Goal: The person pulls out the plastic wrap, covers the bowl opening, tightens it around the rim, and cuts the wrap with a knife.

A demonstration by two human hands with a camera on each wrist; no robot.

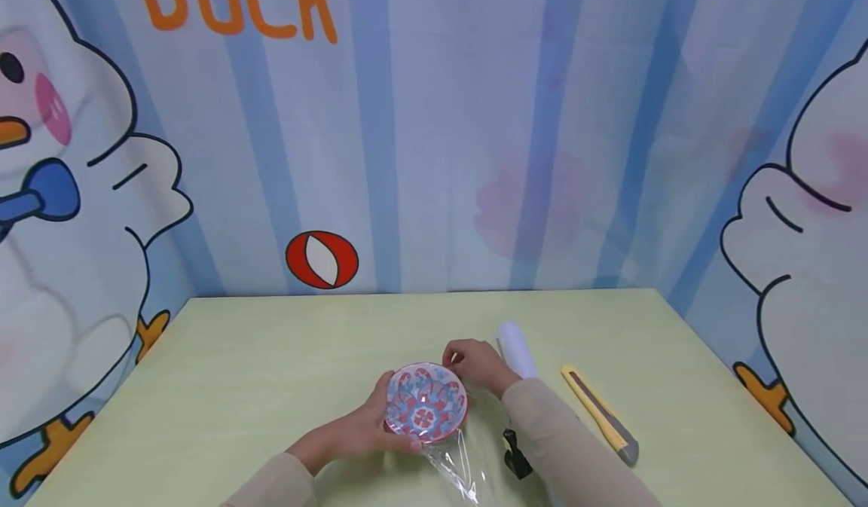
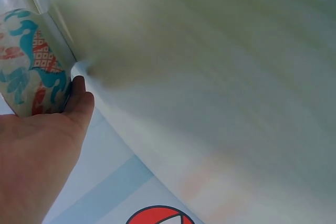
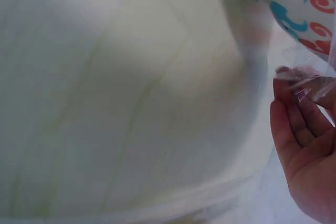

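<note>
A round bowl (image 1: 426,403) with a red, blue and white flower pattern is tilted up above the table, its inside toward the head camera. My left hand (image 1: 359,430) holds it by its left side, thumb near the lower rim. Clear plastic film (image 1: 463,468) covers the bowl and hangs below it. At the upper right rim, my right hand (image 1: 478,364) pinches a bit of the film, as the right wrist view shows with the crumpled plastic (image 3: 310,80) at the fingertips. The left wrist view shows the bowl's patterned outside (image 2: 39,66) against the palm.
A white roll (image 1: 517,347) lies behind the right forearm, partly hidden by it. To the right is a yellow and grey utility knife (image 1: 600,416). A small black object (image 1: 517,458), perhaps a clip, lies by the right sleeve. The pale table (image 1: 285,356) meets a printed curtain.
</note>
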